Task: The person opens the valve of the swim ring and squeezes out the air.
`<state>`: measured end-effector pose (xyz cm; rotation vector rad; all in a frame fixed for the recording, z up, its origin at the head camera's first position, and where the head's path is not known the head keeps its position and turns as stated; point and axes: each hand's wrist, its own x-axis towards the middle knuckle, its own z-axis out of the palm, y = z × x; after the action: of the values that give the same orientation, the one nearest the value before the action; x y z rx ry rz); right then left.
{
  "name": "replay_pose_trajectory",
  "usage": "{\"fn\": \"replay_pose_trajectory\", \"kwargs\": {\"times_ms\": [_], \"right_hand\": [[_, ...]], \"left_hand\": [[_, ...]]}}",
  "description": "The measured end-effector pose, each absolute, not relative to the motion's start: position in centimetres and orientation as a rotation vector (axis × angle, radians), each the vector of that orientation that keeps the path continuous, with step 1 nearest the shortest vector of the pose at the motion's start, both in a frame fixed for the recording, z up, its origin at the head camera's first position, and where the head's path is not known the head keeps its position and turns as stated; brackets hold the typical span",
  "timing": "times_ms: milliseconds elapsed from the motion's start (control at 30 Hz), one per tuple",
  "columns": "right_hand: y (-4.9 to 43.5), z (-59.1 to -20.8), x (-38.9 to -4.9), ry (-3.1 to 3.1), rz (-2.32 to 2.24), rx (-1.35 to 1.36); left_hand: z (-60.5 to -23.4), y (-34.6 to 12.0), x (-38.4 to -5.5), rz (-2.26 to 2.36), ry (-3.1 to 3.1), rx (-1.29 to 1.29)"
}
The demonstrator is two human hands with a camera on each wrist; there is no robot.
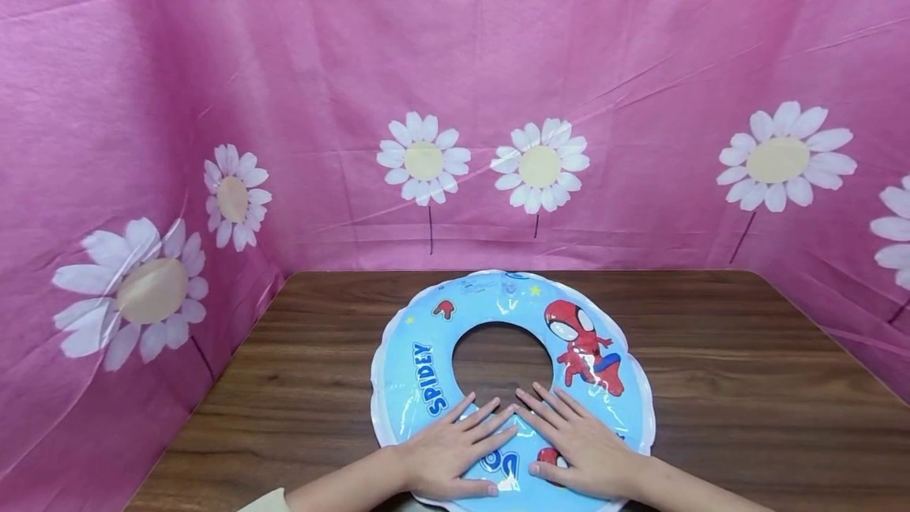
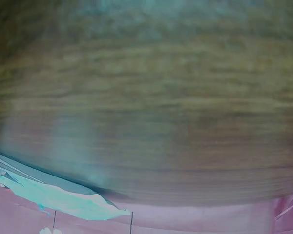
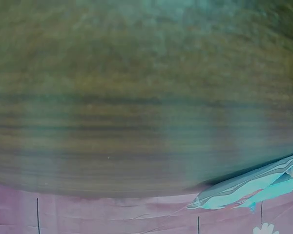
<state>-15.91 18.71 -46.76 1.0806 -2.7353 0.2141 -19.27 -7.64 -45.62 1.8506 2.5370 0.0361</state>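
A light blue inflatable swim ring (image 1: 498, 303) with a white scalloped rim lies on the wooden table, printed with "SPIDEY" and a red cartoon figure. My left hand (image 1: 455, 449) rests on its near part, left of the middle, fingers spread and straight. To the right of it, my right hand (image 1: 586, 449) lies on the same near part, fingers also straight, with fingertips by the inner hole. The index fingertips of both hands come close together. In the left wrist view the swim ring (image 2: 53, 197) shows as a pale edge; the right wrist view also catches the swim ring (image 3: 254, 187).
The brown wood-grain table (image 1: 306, 370) extends on both sides of the ring. Behind it and along both sides hangs a pink cloth (image 1: 469, 38) printed with large white daisies. A pale sleeve (image 1: 266, 502) shows at the left forearm.
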Motion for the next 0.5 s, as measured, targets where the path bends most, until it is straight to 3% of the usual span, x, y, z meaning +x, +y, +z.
{"fn": "replay_pose_trajectory", "kwargs": {"times_ms": [100, 333, 500], "right_hand": [[18.8, -46.4, -15.9, -2.780, 0.333, 1.064], [19.5, -44.8, -16.4, -2.769, 1.242, 0.761], [19.6, -43.0, -18.2, -2.654, 0.883, 0.563]], "left_hand": [[-45.3, -7.7, -19.5, 0.181, 2.493, 1.814], [-43.9, -8.6, -21.3, 1.234, 2.330, 1.377], [-43.4, -9.5, -23.9, 1.085, 2.960, 1.106]]}}
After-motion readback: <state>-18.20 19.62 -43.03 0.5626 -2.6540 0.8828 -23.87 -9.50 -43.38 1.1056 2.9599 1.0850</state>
